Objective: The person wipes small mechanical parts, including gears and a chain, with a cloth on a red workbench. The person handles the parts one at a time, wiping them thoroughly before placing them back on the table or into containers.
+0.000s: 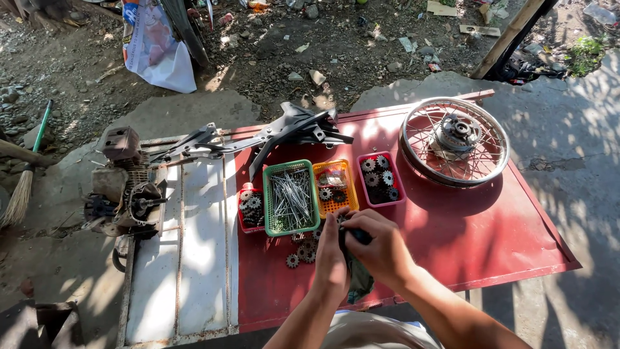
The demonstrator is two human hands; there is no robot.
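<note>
Both my hands meet over the near middle of a red metal table [465,239]. My left hand [330,257] and my right hand [380,249] close together on a small dark part [357,235], with a dark rag [359,282] hanging below them. Just left of my hands lie several loose small gears [301,251]. Beyond them stand a green basket of metal spokes [290,197], an orange basket of gears [333,187], a pink basket of gears [380,178] and a red basket of gears [250,208].
A spoked wheel with hub [454,141] lies at the table's far right. A black frame part [271,136] lies across the back. A white panel [184,245] adjoins on the left, with an engine [126,187] beside it. A broom [26,174] and white sack [158,48] are on the dirt ground.
</note>
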